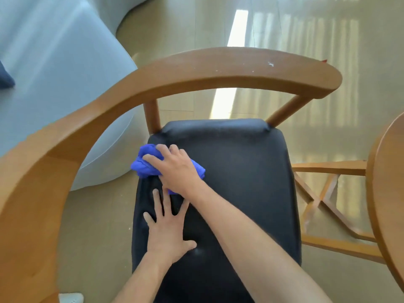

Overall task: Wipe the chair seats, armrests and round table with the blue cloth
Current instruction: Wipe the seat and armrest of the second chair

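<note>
A black padded chair seat (pixel 240 182) fills the middle of the view, framed by a curved wooden back and armrest rail (pixel 218 66). The bunched blue cloth (pixel 144 168) lies on the seat's far left part, near the edge. My right hand (pixel 177 169) lies on top of the cloth, its fingers curved over it and pressing it to the seat. Just below it, my left hand (pixel 167 230) rests flat on the seat with the fingers spread, holding nothing. The round wooden table (pixel 389 193) shows only its rim at the right edge.
A pale grey sofa (pixel 54 73) stands at the left, close behind the chair's armrest. The table's wooden crossed legs (pixel 328 169) sit right of the seat. Glossy beige floor tiles (pixel 284 29) stretch beyond the chair back.
</note>
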Motion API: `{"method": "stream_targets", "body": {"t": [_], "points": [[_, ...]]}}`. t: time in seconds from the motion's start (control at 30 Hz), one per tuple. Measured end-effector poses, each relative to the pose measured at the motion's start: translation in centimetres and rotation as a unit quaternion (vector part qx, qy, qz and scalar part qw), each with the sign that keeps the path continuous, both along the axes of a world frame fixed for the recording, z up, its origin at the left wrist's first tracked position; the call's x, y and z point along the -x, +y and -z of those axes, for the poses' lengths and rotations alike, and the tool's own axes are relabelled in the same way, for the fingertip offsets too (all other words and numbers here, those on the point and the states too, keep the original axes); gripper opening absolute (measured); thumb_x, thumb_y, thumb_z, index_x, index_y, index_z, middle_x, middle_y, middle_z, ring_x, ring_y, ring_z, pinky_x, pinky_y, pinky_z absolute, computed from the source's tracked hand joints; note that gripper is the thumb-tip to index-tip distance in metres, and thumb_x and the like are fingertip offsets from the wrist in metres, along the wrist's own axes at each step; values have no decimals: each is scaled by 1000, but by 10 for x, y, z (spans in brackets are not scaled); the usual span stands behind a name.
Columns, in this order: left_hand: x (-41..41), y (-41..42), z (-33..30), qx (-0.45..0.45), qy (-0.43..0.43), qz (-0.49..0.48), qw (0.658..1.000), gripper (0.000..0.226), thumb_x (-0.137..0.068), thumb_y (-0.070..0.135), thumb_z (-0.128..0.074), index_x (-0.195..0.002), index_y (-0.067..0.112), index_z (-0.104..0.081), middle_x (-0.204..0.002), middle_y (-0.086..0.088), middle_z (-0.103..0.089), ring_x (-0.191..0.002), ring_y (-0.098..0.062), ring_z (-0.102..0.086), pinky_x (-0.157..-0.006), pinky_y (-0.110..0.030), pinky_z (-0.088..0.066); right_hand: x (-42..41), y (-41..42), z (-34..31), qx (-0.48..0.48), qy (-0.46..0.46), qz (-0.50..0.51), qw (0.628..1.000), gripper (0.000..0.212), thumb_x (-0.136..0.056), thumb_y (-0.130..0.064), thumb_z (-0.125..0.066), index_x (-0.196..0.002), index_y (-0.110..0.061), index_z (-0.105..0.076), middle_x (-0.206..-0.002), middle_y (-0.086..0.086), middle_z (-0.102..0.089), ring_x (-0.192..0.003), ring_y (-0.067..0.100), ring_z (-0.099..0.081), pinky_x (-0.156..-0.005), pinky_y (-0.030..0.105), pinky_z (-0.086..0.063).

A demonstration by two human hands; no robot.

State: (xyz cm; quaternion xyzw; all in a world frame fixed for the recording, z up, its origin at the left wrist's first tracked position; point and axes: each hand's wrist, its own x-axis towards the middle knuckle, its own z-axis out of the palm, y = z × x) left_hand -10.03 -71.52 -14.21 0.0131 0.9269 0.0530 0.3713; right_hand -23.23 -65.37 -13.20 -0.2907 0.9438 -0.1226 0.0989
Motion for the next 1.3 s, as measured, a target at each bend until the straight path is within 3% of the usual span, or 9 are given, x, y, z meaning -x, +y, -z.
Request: {"method": "stream_targets", "body": {"t": [0.13, 0.33, 0.57, 0.67, 0.73, 0.87, 1.03, 1.17, 1.3], "points": [[3, 1, -1, 1, 30, -4, 1000, 136, -62, 63, -74, -136, 44, 38, -138, -14, 54, -128, -39, 49, -107, -67, -20, 27, 129, 2, 2, 59, 221, 973, 51, -81, -11, -53, -131, -22, -54, -129, 11, -51, -97, 36, -49, -81, 45, -44], [0, 2, 1, 2, 48, -17, 999, 142, -59, 64, -76, -128, 43, 46, -140, -15, 52, -128, -40, 48, -106, -67, -23, 0, 202, 1, 22, 21, 528, 849, 55, -85, -9, -52, -137, -23, -45, -134, 14, -42, -114, 37, -43, -99, 43, -38], [-2, -1, -3, 1, 47, -20, 999, 141, -59, 65, -77, -128, 44, 44, -141, -14, 52, -131, -38, 45, -107, -65, -24, -184, 144, -8, 17, 17, 128, 991, 42, -69, -1, -57, -106, -19, -69, -105, 12, -66, -69, 28, -51, -57, 33, -49], [0, 0, -4, 4, 49, -22, 999, 140, -60, 65, -76, -128, 44, 44, -141, -13, 52, -130, -38, 47, -108, -64, -24, -237, 191, -17, -80, -21, -106, 991, 33, -94, -24, -30, -102, -40, -57, -100, -7, -56, -76, 17, -45, -56, 24, -52], [2, 2, -5, 8, 49, -21, 999, 139, -60, 66, -76, -131, 43, 42, -140, -14, 52, -130, -38, 47, -109, -64, -24, -216, 217, -21, -84, -27, -227, 970, 29, -92, -19, -37, -109, -39, -49, -107, -3, -54, -76, 21, -50, -63, 29, -50], [4, 6, -3, 16, 56, -23, 998, 140, -59, 67, -76, -128, 43, 44, -140, -15, 52, -130, -39, 46, -109, -63, -25, -90, 231, -19, -8, 80, -29, 996, 45, -72, 1, -63, -112, -19, -66, -114, 16, -62, -77, 36, -58, -68, 42, -51], [7, 6, -3, 14, 50, -20, 998, 140, -58, 67, -76, -124, 45, 46, -140, -14, 52, -133, -39, 43, -108, -64, -24, 21, 200, -7, -28, 37, 363, 931, 56, -83, -7, -53, -137, -19, -47, -131, 13, -45, -101, 37, -46, -91, 45, -41], [7, 0, -12, -23, 8, -34, 999, 130, -65, 55, -79, -137, 48, 29, -148, -7, 43, -138, -33, 37, -109, -61, -23, -83, 140, -4, 24, 39, 212, 976, 53, -66, 0, -54, -116, -15, -64, -115, 16, -57, -73, 33, -47, -65, 42, -44], [24, -40, -26, -156, -11, -94, 983, 90, -81, -5, -51, -149, 44, -18, -159, 15, 13, -147, -9, 13, -113, -37, -26, -229, 129, -5, 21, -21, -96, 995, 42, -71, -1, -50, -104, -26, -62, -101, 4, -54, -68, 24, -41, -58, 32, -37]]}}
